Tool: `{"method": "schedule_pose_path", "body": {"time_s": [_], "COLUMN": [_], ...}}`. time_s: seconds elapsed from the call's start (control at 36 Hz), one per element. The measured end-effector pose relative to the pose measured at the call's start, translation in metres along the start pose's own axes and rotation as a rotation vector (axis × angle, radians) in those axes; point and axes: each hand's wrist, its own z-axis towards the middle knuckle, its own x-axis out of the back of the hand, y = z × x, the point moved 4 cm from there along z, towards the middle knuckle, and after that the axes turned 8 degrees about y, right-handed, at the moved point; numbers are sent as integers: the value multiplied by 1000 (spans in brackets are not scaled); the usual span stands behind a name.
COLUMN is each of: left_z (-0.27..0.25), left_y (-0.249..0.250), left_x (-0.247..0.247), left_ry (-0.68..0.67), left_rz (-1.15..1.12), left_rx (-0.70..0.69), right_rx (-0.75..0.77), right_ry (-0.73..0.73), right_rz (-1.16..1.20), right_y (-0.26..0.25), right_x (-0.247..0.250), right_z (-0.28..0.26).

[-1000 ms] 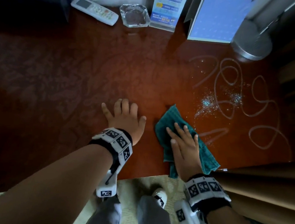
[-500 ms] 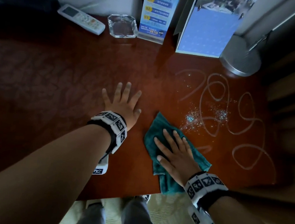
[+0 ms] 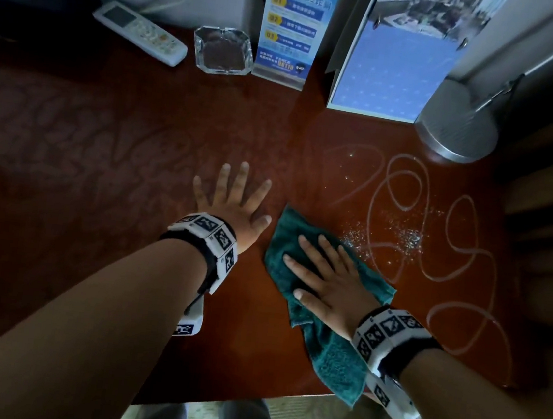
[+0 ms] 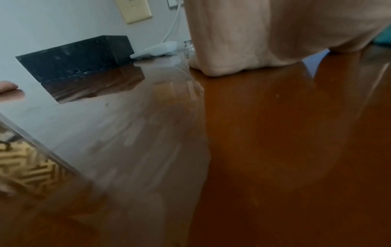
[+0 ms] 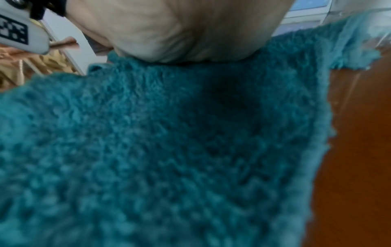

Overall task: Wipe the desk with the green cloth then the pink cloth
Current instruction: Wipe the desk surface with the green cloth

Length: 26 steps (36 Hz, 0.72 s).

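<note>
Desk (image 3: 94,223), right hand (image 3: 332,281) and green cloth (image 3: 331,350) seemingly farther forward.

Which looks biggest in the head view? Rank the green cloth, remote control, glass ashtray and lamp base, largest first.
1. green cloth
2. lamp base
3. remote control and glass ashtray: alike in area, so no ranking.
The cloth lies nearest the camera, which inflates it.

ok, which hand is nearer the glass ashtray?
Left. The left hand lies flat on the desk, below the glass ashtray. The right hand presses the green cloth further toward the near edge and to the right.
</note>
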Motion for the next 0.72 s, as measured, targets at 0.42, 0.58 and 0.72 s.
{"method": "schedule_pose_path", "body": {"time_s": [0.42, 0.58, 0.72], "left_z": [1, 1, 1], "left_y": [1, 0, 0], "left_x": [-1, -1, 1], "left_ry": [-13, -23, -52], "left_rz": [3, -5, -12], "left_rx": [7, -1, -1], "right_rx": [57, 12, 104], "right_ry": [67, 69, 286], "right_rz": [-66, -46, 224], "right_y": [36, 35, 31], "right_x": [21, 31, 37], "right_z": [41, 51, 37]}}
